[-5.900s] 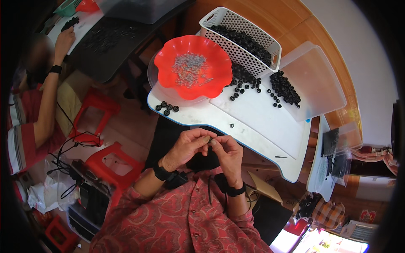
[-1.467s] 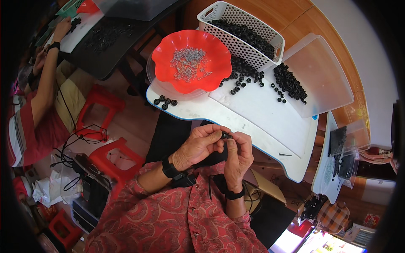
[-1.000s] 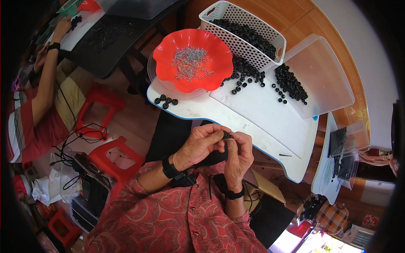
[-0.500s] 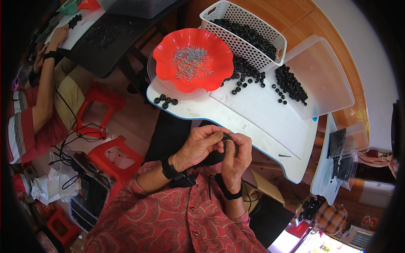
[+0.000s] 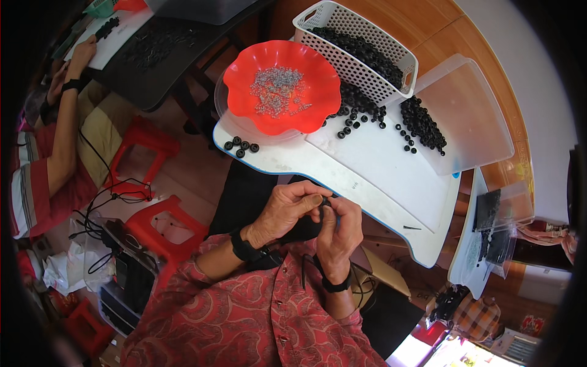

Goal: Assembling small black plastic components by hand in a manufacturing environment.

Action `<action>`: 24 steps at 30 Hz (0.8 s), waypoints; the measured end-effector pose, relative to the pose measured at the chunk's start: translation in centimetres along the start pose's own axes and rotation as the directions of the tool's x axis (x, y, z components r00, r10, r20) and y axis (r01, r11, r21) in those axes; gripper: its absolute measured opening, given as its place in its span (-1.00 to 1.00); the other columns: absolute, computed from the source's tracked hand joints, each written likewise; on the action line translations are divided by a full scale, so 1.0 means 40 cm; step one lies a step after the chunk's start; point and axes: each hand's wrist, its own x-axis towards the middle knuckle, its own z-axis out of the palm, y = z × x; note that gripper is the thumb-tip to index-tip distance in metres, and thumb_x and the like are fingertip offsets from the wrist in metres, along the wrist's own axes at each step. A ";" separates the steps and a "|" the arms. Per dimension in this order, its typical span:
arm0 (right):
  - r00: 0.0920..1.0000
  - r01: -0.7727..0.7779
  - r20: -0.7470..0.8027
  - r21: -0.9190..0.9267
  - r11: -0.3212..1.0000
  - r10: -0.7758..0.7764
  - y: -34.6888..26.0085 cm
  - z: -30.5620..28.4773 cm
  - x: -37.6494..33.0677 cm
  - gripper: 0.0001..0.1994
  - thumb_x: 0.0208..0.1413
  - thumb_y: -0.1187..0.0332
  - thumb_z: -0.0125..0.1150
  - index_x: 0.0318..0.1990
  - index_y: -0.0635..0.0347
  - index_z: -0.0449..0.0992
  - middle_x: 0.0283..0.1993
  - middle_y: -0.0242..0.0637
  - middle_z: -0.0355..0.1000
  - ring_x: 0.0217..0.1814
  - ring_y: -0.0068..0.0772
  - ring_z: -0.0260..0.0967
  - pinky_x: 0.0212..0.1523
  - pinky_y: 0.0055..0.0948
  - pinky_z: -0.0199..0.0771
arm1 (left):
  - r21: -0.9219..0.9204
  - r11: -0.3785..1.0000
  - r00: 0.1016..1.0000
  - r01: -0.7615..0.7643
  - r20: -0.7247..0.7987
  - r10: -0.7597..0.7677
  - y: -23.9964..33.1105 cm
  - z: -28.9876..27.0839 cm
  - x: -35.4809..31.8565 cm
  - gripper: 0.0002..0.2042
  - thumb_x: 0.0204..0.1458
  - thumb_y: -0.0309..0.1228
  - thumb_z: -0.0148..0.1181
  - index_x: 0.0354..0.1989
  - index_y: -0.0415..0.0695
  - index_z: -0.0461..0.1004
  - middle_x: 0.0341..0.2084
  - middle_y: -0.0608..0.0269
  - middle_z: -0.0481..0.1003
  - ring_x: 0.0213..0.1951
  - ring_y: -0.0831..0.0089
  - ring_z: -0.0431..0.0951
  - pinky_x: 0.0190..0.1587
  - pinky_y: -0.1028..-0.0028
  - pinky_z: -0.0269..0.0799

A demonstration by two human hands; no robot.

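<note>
Close to the table's front edge, my left hand [image 5: 287, 208] and my right hand [image 5: 339, 229] meet in front of my body. Between their thumbs and fingertips is a small round black part [image 5: 324, 201], pinched from both sides and mostly covered by the fingers. It resembles the several black round parts [image 5: 241, 146] lying at the table's left front corner. Beyond my hands stands a wavy-rimmed red bowl [image 5: 235, 92] with many tiny shiny metal pieces [image 5: 275, 88] in it.
Behind the bowl, a white perforated basket [image 5: 373, 79] holds black parts, and more spill onto the white table [image 5: 391, 177]. A clear plastic bin [image 5: 477, 116] lies at the right with black pieces at its mouth. At left, another person's arm [image 5: 64, 128] reaches over a black table; red stools [image 5: 165, 223] stand below.
My right hand has turned slightly and its fingers have shifted on the black part. The left hand keeps nearly the same place. The view has moved a little.
</note>
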 end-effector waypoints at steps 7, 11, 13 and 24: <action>0.999 -0.039 0.035 0.047 0.998 0.038 -0.009 -0.011 0.007 -0.83 0.04 0.62 0.28 -0.20 0.25 0.55 -0.25 -0.13 0.49 -0.31 -0.24 0.51 -0.35 -0.40 0.51 | -0.027 0.999 0.998 -0.044 -0.053 0.043 -0.006 -0.005 -0.002 -0.83 0.18 -0.48 0.20 -0.13 -0.31 0.51 -0.38 0.27 0.54 -0.47 0.64 0.52 -0.37 0.61 0.53; 0.987 -0.094 0.141 0.130 0.987 0.076 -0.001 -0.028 0.012 -0.80 0.03 0.62 0.29 -0.16 0.25 0.56 -0.22 -0.14 0.50 -0.28 -0.29 0.52 -0.33 -0.44 0.51 | -0.008 0.998 0.997 -0.054 -0.051 0.054 -0.007 -0.012 -0.004 -0.85 0.17 -0.49 0.20 -0.15 -0.30 0.51 -0.40 0.27 0.54 -0.47 0.64 0.52 -0.40 0.61 0.53; 0.975 -0.139 0.193 0.163 0.977 0.107 0.003 -0.037 0.016 -0.80 0.03 0.63 0.29 -0.16 0.26 0.57 -0.21 -0.16 0.51 -0.28 -0.32 0.51 -0.31 -0.47 0.50 | 0.037 0.998 0.997 -0.044 -0.067 0.047 -0.006 -0.016 -0.006 -0.85 0.17 -0.49 0.20 -0.16 -0.31 0.52 -0.41 0.26 0.54 -0.47 0.63 0.52 -0.40 0.61 0.53; 0.731 -0.644 0.602 0.454 0.615 0.321 0.079 -0.074 0.049 -0.84 -0.07 0.63 0.39 -0.28 0.34 0.63 -0.30 -0.25 0.55 -0.29 -0.50 0.49 -0.27 -0.56 0.50 | 0.164 0.986 0.999 0.018 0.035 -0.024 0.022 -0.035 -0.022 -0.86 0.17 -0.53 0.18 -0.17 -0.33 0.51 -0.45 0.20 0.54 -0.50 0.54 0.56 -0.43 0.58 0.54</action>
